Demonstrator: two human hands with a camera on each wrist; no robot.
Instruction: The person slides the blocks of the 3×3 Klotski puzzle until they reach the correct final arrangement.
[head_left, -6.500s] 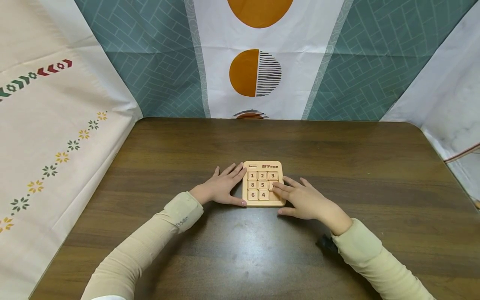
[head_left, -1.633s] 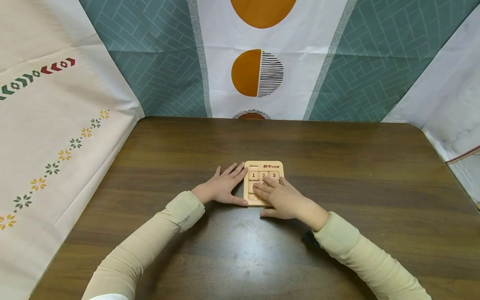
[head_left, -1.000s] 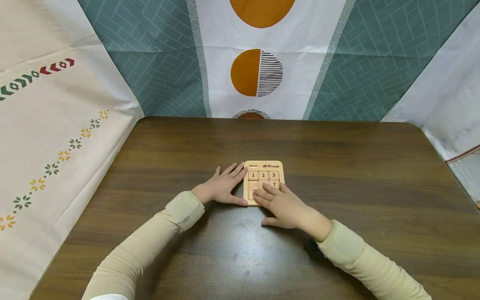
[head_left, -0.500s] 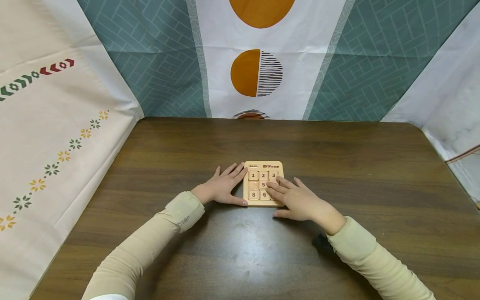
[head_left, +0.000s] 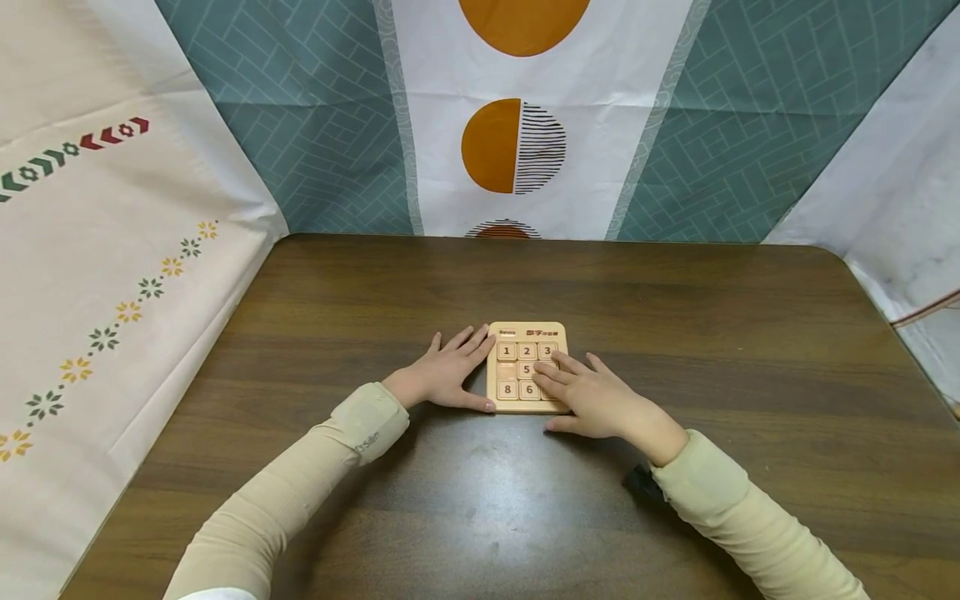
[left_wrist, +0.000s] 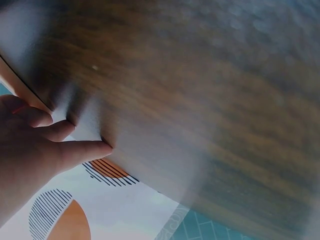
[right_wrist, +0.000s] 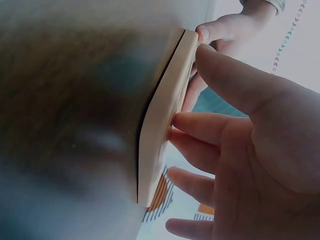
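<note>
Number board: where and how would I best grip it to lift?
Probably pinch the board by its left and right edges, coming in low from both sides. It lies flat, and its thick side wall stands above the table. The left hand touches the left edge; the right hand has fingers over the tiles.

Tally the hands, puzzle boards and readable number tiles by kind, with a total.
Left hand and right hand: 2
Puzzle board: 1
Readable number tiles: 6 (1, 2, 3, 5, 6, 8; covered ones left out)
Total: 9
</note>
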